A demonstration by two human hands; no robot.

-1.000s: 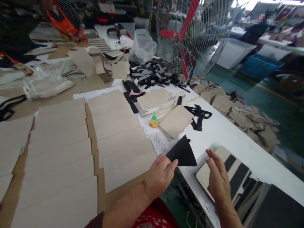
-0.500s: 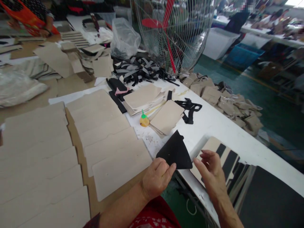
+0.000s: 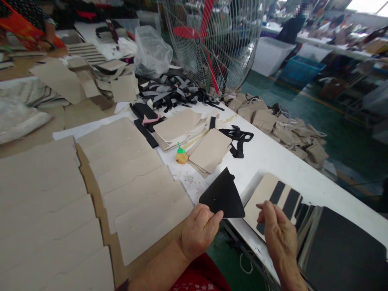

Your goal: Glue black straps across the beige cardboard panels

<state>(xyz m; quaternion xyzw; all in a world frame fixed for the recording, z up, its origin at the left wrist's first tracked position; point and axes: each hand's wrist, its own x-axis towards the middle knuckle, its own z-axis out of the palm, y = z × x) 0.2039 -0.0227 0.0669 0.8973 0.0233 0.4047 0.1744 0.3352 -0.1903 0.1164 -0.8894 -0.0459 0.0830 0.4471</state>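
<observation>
A small black panel (image 3: pixel 222 196) with a notched top corner is gripped at its lower edge by my left hand (image 3: pixel 200 230), the thumb lying on top. It is held up over the table's near edge. To its right, my right hand (image 3: pixel 279 230) is over a beige panel with black stripes (image 3: pixel 268 190). Its fingers are curled in against the thumb; anything between them is hidden. Beside that hand, at the lower right, lies a stack of larger black panels (image 3: pixel 345 246), with edges of beige and black sheets showing along its left side.
Rows of overlapping beige panels (image 3: pixel 145 206) cover the left. A yellow glue bottle with green nozzle (image 3: pixel 182 155) stands by beige sheets (image 3: pixel 210 149) and black straps (image 3: pixel 239 143). Behind are a strip pile (image 3: pixel 169 91) and a large fan (image 3: pixel 212 44). A co-worker's hand (image 3: pixel 45 44) shows far left.
My right hand has moved slightly right and down, away from the black panel, and its fingers have closed in. My left hand keeps its grip. The whole view has shifted slightly.
</observation>
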